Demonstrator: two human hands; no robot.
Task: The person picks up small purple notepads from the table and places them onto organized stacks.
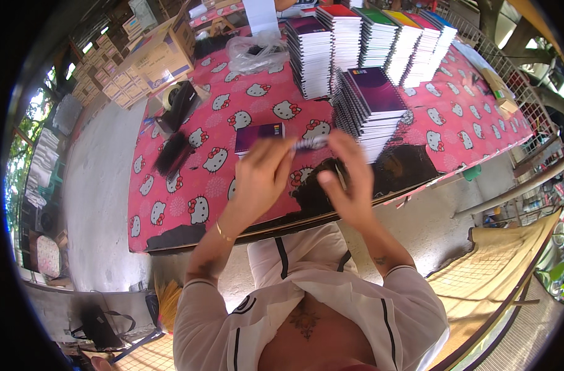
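A small purple notebook [252, 137] lies on the pink table cover, partly behind my left hand [264, 172]. The fingers of that hand are closed around one end of a blurred grey-white coil-like strip [311, 143]. At the strip's other end is my right hand [351, 179], smeared by motion, with thumb and fingers apart. A thin dark sliver shows between them; I cannot tell what it is. Just beyond the right hand stands a tall stack of purple spiral notebooks [375, 93], its coils facing left.
More notebook stacks [363, 43] with purple, red, green, yellow, pink and blue covers line the far side. A black tape dispenser [178, 105], a dark brush-like thing [173, 154] and a clear plastic bag [257, 54] lie leftward. Cardboard boxes [161, 55] stand beyond the table's left edge.
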